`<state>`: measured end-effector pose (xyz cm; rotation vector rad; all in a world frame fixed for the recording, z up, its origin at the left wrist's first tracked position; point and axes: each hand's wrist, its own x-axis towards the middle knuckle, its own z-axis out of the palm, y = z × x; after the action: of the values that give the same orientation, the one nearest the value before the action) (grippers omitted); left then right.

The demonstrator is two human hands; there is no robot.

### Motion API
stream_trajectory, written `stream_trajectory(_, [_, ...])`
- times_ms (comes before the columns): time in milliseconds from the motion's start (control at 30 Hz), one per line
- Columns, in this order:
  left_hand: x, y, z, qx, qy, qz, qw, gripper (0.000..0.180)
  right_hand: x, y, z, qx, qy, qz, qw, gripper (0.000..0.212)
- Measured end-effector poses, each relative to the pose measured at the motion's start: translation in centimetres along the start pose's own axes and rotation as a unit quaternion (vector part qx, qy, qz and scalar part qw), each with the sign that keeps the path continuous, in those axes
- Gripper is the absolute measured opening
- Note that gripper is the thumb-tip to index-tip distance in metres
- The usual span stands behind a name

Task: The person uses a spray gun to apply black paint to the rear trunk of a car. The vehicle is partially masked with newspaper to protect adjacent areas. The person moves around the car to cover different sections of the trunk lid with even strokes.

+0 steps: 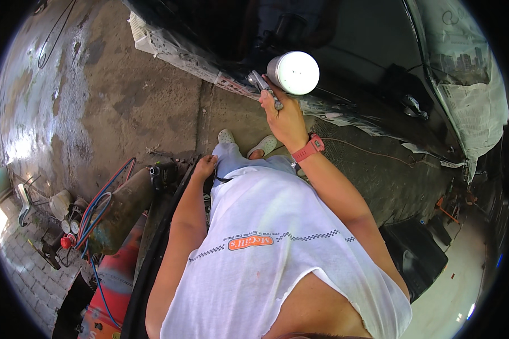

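My right hand (287, 120), with a red watch on its wrist, grips a metal spray gun (264, 89). A round cup with a bright white lid (297, 72) sits on the gun. Gun and cup are close to a glossy black car body panel (356, 34); whether they touch it I cannot tell. Newspaper masking (192, 69) runs along the panel's lower edge. At my left hip hangs my left hand (206, 166), its fingers curled against a black edge near my trousers. What those fingers hold, if anything, is hidden.
More paper and plastic masking (469, 107) covers the car's right side. A thin hose (373, 148) crosses the floor under the panel. On my left stand gas cylinders (116, 277) with red and blue hoses (99, 206). Beside my right arm is a black object (415, 257).
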<state>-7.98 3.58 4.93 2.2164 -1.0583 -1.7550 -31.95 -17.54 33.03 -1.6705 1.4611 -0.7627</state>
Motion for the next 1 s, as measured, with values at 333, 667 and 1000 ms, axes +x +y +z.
stream_trajectory(333, [2.1,-2.1,0.6,0.033,-0.002,0.030,0.999,0.054,0.6,0.0,0.8,-0.055,0.078,-0.083,0.992,0.047])
stream_trajectory(667, [3.2,-0.4,-1.1,0.078,-0.036,0.036,0.996,0.052,-2.6,-0.5,-3.5,0.085,0.032,0.035,0.995,0.047])
stream_trajectory(1000, [4.2,0.1,-2.5,0.048,-0.040,0.024,0.998,0.052,-8.8,-1.6,-14.2,0.142,0.292,0.174,0.930,0.057])
